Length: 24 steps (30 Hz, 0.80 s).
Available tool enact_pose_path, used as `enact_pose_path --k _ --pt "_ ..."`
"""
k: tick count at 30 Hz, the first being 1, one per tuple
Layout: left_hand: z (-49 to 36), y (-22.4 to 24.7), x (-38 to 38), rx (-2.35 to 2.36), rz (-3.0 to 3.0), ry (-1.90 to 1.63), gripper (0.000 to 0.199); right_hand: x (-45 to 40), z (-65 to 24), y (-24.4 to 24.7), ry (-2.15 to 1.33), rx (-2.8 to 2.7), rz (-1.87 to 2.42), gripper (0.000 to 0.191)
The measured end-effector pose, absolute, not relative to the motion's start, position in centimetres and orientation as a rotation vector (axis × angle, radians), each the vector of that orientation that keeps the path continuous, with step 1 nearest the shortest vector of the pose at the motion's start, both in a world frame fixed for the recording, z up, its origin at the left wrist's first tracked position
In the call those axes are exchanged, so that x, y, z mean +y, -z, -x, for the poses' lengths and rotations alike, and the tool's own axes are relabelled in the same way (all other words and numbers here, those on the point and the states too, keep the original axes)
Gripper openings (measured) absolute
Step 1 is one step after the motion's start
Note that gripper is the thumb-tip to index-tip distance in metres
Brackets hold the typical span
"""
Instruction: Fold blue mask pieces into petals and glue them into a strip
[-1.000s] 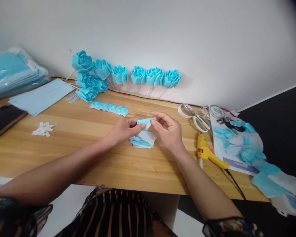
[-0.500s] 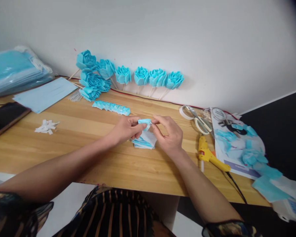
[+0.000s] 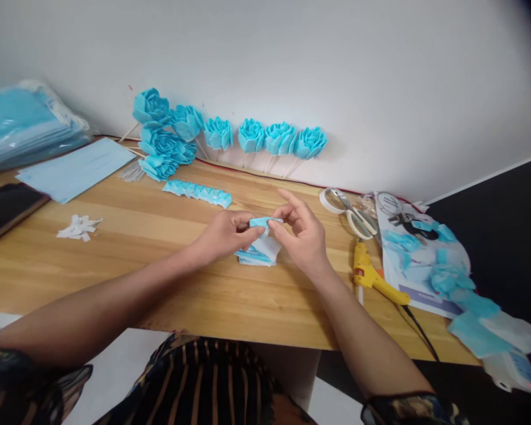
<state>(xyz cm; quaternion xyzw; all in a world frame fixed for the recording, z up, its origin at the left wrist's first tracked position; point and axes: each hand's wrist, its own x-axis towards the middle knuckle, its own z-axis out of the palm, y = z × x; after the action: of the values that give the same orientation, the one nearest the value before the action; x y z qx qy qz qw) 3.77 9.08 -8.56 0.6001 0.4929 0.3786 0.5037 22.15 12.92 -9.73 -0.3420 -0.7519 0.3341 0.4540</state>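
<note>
A small folded piece of light blue fabric point(image 3: 259, 222) is pinched between my two hands above the table. My left hand point(image 3: 230, 231) is closed on its left end, thumb in front and fingers behind. At the right end, thumb and fingers of my right hand point(image 3: 301, 236) grip it, with the index finger raised. Just below lies a stack of blue and white fabric pieces point(image 3: 257, 255), partly covered by the hands. Beyond my left hand a row of folded blue petals point(image 3: 197, 193) rests on the table.
Several blue fabric flowers point(image 3: 251, 136) on sticks lean along the wall. On the right are scissors point(image 3: 361, 223), a tape roll point(image 3: 331, 202), a yellow glue gun point(image 3: 376, 282) and blue scraps point(image 3: 451, 277). White strips point(image 3: 78, 228), a phone point(image 3: 9, 209) and packed blue sheets point(image 3: 30, 127) lie left.
My right index finger has lifted away from the fabric piece, while the thumb has come over its front. Both hands still hold the piece. The view has shifted slightly.
</note>
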Motion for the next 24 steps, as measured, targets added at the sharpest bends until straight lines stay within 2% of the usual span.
enact_pose_path --k 4,7,17,20,24 --pt "-3.75 8.8 9.14 1.168 -1.449 -0.911 0.032 12.48 -21.97 9.47 -0.472 -1.961 0.838 0.05" --pt "-3.65 8.95 9.25 1.156 -1.415 -0.929 0.032 12.34 -22.17 9.36 -0.361 -2.016 0.779 0.048" --pt "-3.6 8.36 9.31 1.173 -1.321 -0.959 0.031 12.76 -22.77 9.2 -0.872 -1.826 0.823 0.049" --pt "-3.67 8.13 9.28 1.177 -1.308 -0.958 0.03 13.15 -22.43 9.28 -1.033 -1.735 0.825 0.054" --pt "-3.69 8.2 9.3 1.172 -1.311 -0.914 0.031 13.25 -22.12 9.55 -1.077 -1.699 0.835 0.058"
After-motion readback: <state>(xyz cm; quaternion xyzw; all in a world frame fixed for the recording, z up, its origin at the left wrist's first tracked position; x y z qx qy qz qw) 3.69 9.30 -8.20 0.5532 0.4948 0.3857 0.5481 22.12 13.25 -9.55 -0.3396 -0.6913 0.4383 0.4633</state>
